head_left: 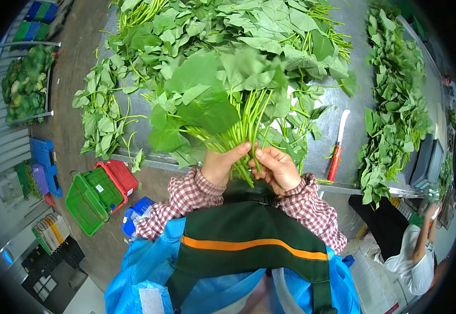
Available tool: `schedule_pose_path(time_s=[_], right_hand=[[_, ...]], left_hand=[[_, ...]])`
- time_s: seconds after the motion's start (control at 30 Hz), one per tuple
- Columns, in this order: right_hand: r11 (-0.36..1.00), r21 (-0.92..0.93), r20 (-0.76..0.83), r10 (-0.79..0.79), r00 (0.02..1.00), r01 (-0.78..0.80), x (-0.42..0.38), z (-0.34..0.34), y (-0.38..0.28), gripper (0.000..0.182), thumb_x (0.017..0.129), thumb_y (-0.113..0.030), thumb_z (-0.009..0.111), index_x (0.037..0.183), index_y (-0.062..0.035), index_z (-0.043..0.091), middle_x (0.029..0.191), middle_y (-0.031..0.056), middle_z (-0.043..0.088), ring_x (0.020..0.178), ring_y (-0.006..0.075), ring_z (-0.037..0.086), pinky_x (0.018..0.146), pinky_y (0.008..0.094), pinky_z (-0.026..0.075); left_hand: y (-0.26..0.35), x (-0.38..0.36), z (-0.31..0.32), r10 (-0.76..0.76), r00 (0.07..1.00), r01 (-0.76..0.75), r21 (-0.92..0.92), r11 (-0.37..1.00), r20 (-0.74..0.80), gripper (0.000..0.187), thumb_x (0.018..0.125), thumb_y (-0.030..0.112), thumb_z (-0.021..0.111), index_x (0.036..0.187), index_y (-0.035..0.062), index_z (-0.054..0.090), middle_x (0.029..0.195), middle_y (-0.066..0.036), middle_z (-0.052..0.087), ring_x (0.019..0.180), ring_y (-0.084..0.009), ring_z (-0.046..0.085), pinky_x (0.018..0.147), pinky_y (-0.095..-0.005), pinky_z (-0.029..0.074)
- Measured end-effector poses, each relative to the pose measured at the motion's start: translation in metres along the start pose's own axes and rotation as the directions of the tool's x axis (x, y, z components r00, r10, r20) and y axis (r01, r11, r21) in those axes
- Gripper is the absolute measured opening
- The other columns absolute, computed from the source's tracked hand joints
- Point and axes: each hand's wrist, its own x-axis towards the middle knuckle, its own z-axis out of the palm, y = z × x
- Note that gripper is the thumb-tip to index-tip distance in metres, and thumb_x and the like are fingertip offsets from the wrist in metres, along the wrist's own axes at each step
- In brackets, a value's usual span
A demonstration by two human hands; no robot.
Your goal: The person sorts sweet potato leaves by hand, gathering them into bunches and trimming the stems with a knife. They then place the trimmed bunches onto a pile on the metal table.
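My left hand (220, 164) is closed around the stems of a bunch of leafy greens (250, 112), which look like sweet potato leaves. The leaves fan out away from me and the cut stem ends point toward my body. Pinched at the right side of the same bunch, my right hand (277, 168) has thumb and fingers on a green stem. Beyond both hands a large heap of the same greens (196, 26) covers much of the metal table (338, 118). A knife with a red handle (334, 163) lies to the right, blade pointing away.
More greens (398, 94) line a second surface at right, near a grey bin (428, 162). Another person (413, 256) is at lower right. Green (89, 201) and red baskets (120, 180) stand on the floor at left, with a blue crate (44, 162) and netted vegetables (26, 83) beyond.
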Motion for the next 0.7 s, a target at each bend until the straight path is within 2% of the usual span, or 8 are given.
schedule_pose_path(time_s=[0.17, 0.3, 0.37, 0.43, 0.5, 0.57, 0.63, 0.7], right_hand=[[0.975, -0.182, -0.065, -0.140, 0.988, 0.126, -0.009, 0.019, -0.007, 0.018, 0.081, -0.015, 0.061, 0.089, 0.0010, 0.059, 0.070, 0.0077, 0.060, 0.059, 0.0127, 0.058, 0.047, 0.0221, 0.048], [0.944, -0.281, -0.107, -0.212, 0.971, 0.174, -0.013, 0.022, -0.006, 0.013, 0.080, -0.011, 0.062, 0.085, 0.0009, 0.063, 0.074, 0.0096, 0.062, 0.061, 0.0129, 0.057, 0.050, 0.0224, 0.046], [0.658, -0.586, -0.026, -0.599, 0.800, 0.473, -0.023, 0.024, 0.000, 0.009, 0.078, -0.006, 0.062, 0.083, 0.0019, 0.063, 0.074, 0.0105, 0.062, 0.064, 0.0139, 0.058, 0.054, 0.0238, 0.046], [0.188, -0.752, 0.212, -0.839, 0.501, 0.632, -0.032, 0.024, -0.001, 0.005, 0.076, 0.002, 0.059, 0.079, 0.0046, 0.062, 0.078, 0.0125, 0.061, 0.071, 0.0160, 0.058, 0.063, 0.0270, 0.046], [0.338, -0.719, 0.129, -0.793, 0.595, 0.607, -0.039, 0.020, -0.001, 0.008, 0.078, 0.002, 0.057, 0.085, 0.0042, 0.061, 0.079, 0.0107, 0.060, 0.070, 0.0140, 0.058, 0.060, 0.0252, 0.047], [0.732, -0.453, 0.050, -0.549, 0.834, 0.509, -0.026, 0.038, -0.001, 0.013, 0.080, -0.001, 0.056, 0.093, 0.0028, 0.059, 0.073, 0.0079, 0.059, 0.070, 0.0117, 0.057, 0.057, 0.0224, 0.046], [0.898, -0.342, 0.147, -0.242, 0.959, 0.278, -0.008, 0.056, -0.008, 0.015, 0.083, -0.004, 0.054, 0.098, 0.0015, 0.055, 0.077, 0.0071, 0.058, 0.063, 0.0097, 0.056, 0.049, 0.0199, 0.044], [0.937, -0.239, 0.085, -0.243, 0.966, 0.256, 0.003, 0.061, 0.000, 0.017, 0.085, -0.008, 0.053, 0.100, 0.0012, 0.054, 0.080, 0.0069, 0.058, 0.055, 0.0092, 0.054, 0.045, 0.0195, 0.042]], left_hand=[[0.012, -0.004, 0.000, -0.078, 0.994, 0.087, -0.129, 0.988, 0.074, 0.028, 0.077, 0.008, 0.063, 0.103, -0.0005, 0.054, 0.093, -0.009, 0.062, 0.083, -0.0177, 0.059, 0.072, -0.0312, 0.049], [0.013, -0.009, -0.002, 0.033, 0.999, -0.031, -0.094, 0.995, 0.016, 0.030, 0.077, 0.006, 0.062, 0.105, 0.0002, 0.052, 0.092, -0.011, 0.061, 0.081, -0.0196, 0.060, 0.068, -0.0321, 0.050], [0.021, -0.012, 0.000, 0.080, 0.993, -0.093, -0.149, 0.984, -0.088, 0.025, 0.078, 0.004, 0.060, 0.102, -0.0001, 0.052, 0.088, -0.011, 0.061, 0.078, -0.0200, 0.059, 0.068, -0.0325, 0.050], [0.029, -0.012, -0.008, 0.207, 0.955, -0.240, -0.146, 0.960, -0.210, 0.023, 0.078, 0.004, 0.059, 0.099, -0.0002, 0.053, 0.086, -0.010, 0.060, 0.078, -0.0198, 0.059, 0.068, -0.0327, 0.050], [0.037, -0.015, -0.020, 0.289, 0.924, -0.301, -0.009, 0.954, -0.252, 0.021, 0.077, 0.001, 0.060, 0.096, 0.0004, 0.053, 0.085, -0.009, 0.059, 0.079, -0.0189, 0.058, 0.071, -0.0317, 0.048], [0.039, -0.025, -0.026, 0.349, 0.914, -0.295, 0.251, 0.922, -0.208, 0.023, 0.075, -0.002, 0.062, 0.096, 0.0008, 0.053, 0.088, -0.008, 0.059, 0.081, -0.0176, 0.057, 0.073, -0.0303, 0.047], [0.034, -0.034, -0.014, 0.380, 0.920, -0.306, 0.430, 0.849, -0.096, 0.023, 0.072, 0.002, 0.067, 0.092, 0.0018, 0.055, 0.087, -0.003, 0.057, 0.075, -0.0120, 0.053, 0.067, -0.0256, 0.045], [0.026, -0.039, -0.011, 0.369, 0.925, -0.319, 0.349, 0.881, -0.085, 0.023, 0.074, -0.005, 0.061, 0.094, 0.0003, 0.052, 0.088, -0.005, 0.056, 0.083, -0.0152, 0.054, 0.074, -0.0269, 0.044]])
